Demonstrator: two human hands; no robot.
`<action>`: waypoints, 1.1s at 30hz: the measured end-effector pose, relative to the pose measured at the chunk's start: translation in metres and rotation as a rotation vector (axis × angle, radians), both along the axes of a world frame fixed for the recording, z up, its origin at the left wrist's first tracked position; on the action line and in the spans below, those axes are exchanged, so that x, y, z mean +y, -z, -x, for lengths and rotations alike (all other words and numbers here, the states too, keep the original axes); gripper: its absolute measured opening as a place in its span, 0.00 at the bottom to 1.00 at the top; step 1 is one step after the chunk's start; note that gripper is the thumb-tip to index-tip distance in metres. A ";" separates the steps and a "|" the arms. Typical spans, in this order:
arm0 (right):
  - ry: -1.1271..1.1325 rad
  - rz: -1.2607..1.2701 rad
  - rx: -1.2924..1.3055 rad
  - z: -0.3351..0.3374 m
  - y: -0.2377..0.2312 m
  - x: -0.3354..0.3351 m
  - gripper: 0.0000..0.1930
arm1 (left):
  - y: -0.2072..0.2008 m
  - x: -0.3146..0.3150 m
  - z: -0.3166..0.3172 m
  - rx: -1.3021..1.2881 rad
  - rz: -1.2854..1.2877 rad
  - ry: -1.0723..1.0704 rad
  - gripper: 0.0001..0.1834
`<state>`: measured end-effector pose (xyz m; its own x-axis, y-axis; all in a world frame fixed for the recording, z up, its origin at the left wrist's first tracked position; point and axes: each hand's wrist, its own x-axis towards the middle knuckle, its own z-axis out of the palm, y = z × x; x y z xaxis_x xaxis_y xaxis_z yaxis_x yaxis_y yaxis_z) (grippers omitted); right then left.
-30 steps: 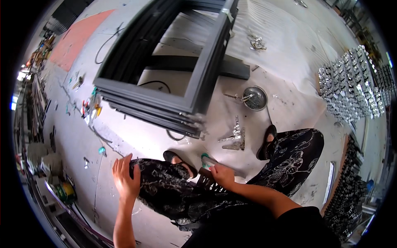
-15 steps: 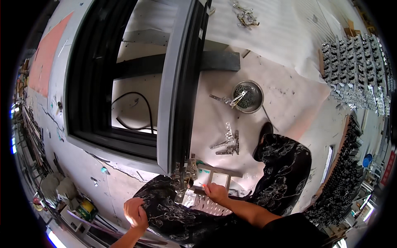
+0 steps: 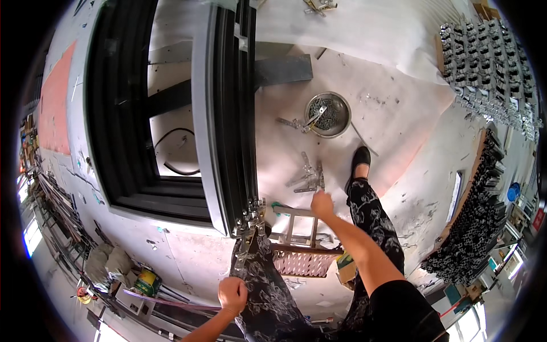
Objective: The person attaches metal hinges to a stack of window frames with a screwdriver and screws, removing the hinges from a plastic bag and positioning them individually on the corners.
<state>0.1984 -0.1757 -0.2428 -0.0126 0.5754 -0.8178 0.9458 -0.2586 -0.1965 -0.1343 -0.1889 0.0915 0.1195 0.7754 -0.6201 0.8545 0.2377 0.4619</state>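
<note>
My right hand (image 3: pixel 323 205) is a closed fist, just on the near side of several metal hinge-like pieces (image 3: pixel 310 176) lying on the floor; whether it touches them or holds anything is hidden. Over my left thigh, my left hand (image 3: pixel 232 293) is also curled closed, its inside out of sight. Between the two stands a corner of the large dark window-like frame (image 3: pixel 205 114). Brass and silver metal fittings (image 3: pixel 249 225) cluster at that near corner. Farther off, a round metal bowl (image 3: pixel 345 117) contains many screws (image 3: pixel 326 119) and a metal fitting that juts over its rim.
A dark beam (image 3: pixel 285 71) lies beneath the frame. In front of me is a low metal stand (image 3: pixel 314 231), with a perforated panel (image 3: pixel 302 264) nearer. Stacked metal parts (image 3: pixel 484 68) and dark profiles (image 3: pixel 464 239) line the right side. Bags (image 3: pixel 99 262) sit at lower left.
My right hand has gone from the low stand beside the frame's corner outward to the floor hinge pieces. My left hand has shifted right, its fingers more curled. My legs have straightened and the view has shifted.
</note>
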 end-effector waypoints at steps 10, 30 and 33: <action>0.532 -0.309 -0.269 0.018 0.077 0.100 0.37 | -0.002 -0.027 -0.013 -0.078 0.088 -0.016 0.03; 0.752 0.283 0.198 -0.013 0.090 0.071 0.23 | 0.015 -0.073 -0.094 -0.056 0.149 0.040 0.03; 0.583 0.169 0.243 -0.024 0.077 0.058 0.22 | 0.025 -0.062 -0.116 -0.105 0.098 0.045 0.03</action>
